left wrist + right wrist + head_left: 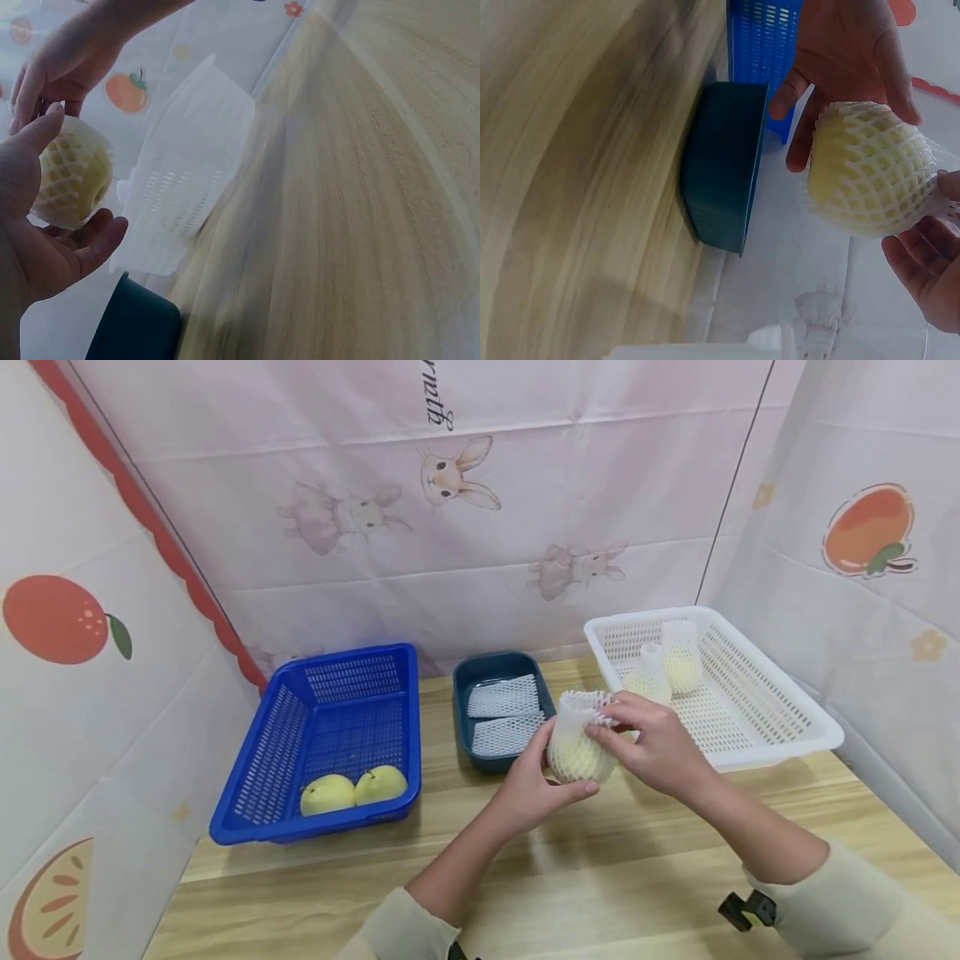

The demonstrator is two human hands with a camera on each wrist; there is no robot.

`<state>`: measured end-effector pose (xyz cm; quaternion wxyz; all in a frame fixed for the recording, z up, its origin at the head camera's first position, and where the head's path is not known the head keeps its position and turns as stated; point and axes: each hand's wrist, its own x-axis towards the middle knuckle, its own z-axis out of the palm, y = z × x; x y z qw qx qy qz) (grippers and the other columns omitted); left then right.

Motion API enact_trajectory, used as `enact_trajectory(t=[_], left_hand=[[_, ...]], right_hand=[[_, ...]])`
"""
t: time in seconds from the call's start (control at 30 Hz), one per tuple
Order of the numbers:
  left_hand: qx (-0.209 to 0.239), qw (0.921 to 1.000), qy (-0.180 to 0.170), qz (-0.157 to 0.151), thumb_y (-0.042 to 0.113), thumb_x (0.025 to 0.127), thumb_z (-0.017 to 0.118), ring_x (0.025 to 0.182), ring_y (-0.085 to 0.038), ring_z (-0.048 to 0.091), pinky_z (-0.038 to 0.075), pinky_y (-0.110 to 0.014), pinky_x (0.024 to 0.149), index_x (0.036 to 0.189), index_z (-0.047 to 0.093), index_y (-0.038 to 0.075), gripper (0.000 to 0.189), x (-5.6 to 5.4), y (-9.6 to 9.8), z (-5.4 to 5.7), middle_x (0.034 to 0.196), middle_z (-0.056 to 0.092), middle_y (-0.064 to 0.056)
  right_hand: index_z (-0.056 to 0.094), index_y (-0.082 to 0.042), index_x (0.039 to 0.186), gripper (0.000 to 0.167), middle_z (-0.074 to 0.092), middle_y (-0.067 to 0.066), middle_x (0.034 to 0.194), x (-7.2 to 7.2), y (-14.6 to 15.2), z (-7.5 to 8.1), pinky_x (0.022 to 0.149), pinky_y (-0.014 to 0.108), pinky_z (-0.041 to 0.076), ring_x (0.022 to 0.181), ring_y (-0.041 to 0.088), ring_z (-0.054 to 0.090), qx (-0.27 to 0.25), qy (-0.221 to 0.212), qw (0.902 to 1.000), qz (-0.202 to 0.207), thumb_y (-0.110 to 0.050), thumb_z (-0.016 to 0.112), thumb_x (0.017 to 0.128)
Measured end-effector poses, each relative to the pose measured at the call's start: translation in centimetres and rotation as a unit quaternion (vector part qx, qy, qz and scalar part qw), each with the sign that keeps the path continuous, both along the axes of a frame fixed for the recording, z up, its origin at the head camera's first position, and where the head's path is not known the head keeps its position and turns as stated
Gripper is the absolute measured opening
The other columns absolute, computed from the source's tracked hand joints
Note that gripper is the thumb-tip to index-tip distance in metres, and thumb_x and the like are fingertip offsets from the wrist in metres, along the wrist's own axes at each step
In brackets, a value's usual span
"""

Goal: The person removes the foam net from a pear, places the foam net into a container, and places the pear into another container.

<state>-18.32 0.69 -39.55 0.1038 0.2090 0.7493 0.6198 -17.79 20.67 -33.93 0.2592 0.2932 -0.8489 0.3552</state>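
Observation:
A pale yellow pear [832, 169] sits inside a white foam net sleeve [581, 718], held up over the table. My left hand [528, 793] grips the netted pear from its left side, thumb in front and fingers behind. At the sleeve's loose upper end, my right hand [660, 743] pinches the netting between thumb and fingers. In the right wrist view the pear's base shows bare at the sleeve's lower opening. Behind the hands, a dark green tray [465, 681] contains two stacks of flat foam sleeves [504, 697].
To the left stands a blue basket [315, 839] with two bare pears [381, 785] near its front edge. A white basket [757, 722] at the back right holds netted pears [682, 668]. Printed cloth walls [510, 518] enclose the wooden table [585, 893] at the back and sides.

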Motion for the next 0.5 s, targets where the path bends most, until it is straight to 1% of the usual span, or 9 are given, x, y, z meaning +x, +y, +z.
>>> enact_trajectory(t=[0.13, 0.2, 0.23, 0.33, 0.43, 0.5], left_hand=[[-0.017, 0.9997, -0.003, 0.014, 0.041, 0.075, 0.086, 0.118, -0.008, 0.055, 0.053, -0.032, 0.093, 0.144, 0.032, 0.047, 0.088, 0.0, -0.4, -0.4, 0.136, 0.049, 0.017], [-0.019, 0.9995, -0.009, 0.022, 0.040, 0.074, 0.086, 0.118, -0.009, 0.055, 0.051, -0.034, 0.095, 0.144, 0.033, 0.045, 0.088, 0.1, -0.7, -0.7, 0.136, 0.050, 0.016], [-0.015, 0.9995, -0.012, 0.024, 0.038, 0.074, 0.087, 0.117, -0.010, 0.055, 0.052, -0.035, 0.095, 0.144, 0.034, 0.044, 0.088, 0.2, -0.8, -0.8, 0.135, 0.051, 0.015], [-0.003, 0.9993, -0.022, 0.030, 0.033, 0.073, 0.088, 0.116, -0.013, 0.057, 0.053, -0.036, 0.093, 0.144, 0.036, 0.041, 0.088, 0.3, -1.4, -1.3, 0.135, 0.052, 0.010], [0.006, 0.9992, -0.025, 0.032, 0.027, 0.073, 0.089, 0.112, -0.017, 0.058, 0.055, -0.036, 0.089, 0.144, 0.038, 0.038, 0.088, 0.5, -2.1, -1.8, 0.133, 0.054, 0.005], [0.005, 0.9991, -0.025, 0.033, 0.025, 0.073, 0.088, 0.112, -0.018, 0.058, 0.055, -0.036, 0.089, 0.144, 0.038, 0.037, 0.088, 0.5, -2.5, -2.0, 0.133, 0.054, 0.005]], right_hand=[[0.075, -0.008, 0.097, 0.014, 0.070, 0.000, 0.101, 0.2, -0.7, -0.6, 0.069, 0.021, 0.057, 0.086, 0.009, 0.066, -0.014, -0.016, 0.9997, 0.010, -0.006, 0.077, 0.083], [0.074, -0.008, 0.100, 0.017, 0.070, 0.001, 0.103, 0.3, -1.1, -1.0, 0.071, 0.021, 0.058, 0.089, 0.010, 0.066, -0.026, -0.028, 0.9991, 0.017, -0.006, 0.077, 0.083], [0.074, -0.008, 0.103, 0.020, 0.070, 0.001, 0.105, 0.3, -1.3, -1.2, 0.071, 0.023, 0.058, 0.091, 0.011, 0.066, -0.033, -0.036, 0.9986, 0.020, -0.006, 0.077, 0.083], [0.070, -0.010, 0.116, 0.032, 0.068, 0.003, 0.116, 0.5, -1.8, -1.8, 0.075, 0.028, 0.060, 0.101, 0.015, 0.065, -0.055, -0.064, 0.9958, 0.034, -0.006, 0.076, 0.084], [0.059, -0.013, 0.133, 0.050, 0.063, 0.007, 0.127, 0.7, -2.3, -2.3, 0.078, 0.032, 0.060, 0.109, 0.019, 0.063, -0.070, -0.101, 0.9918, 0.037, -0.009, 0.076, 0.086], [0.051, -0.015, 0.141, 0.061, 0.063, 0.009, 0.127, 0.8, -2.6, -2.6, 0.080, 0.034, 0.059, 0.109, 0.021, 0.063, -0.077, -0.128, 0.9880, 0.037, -0.011, 0.077, 0.086]])
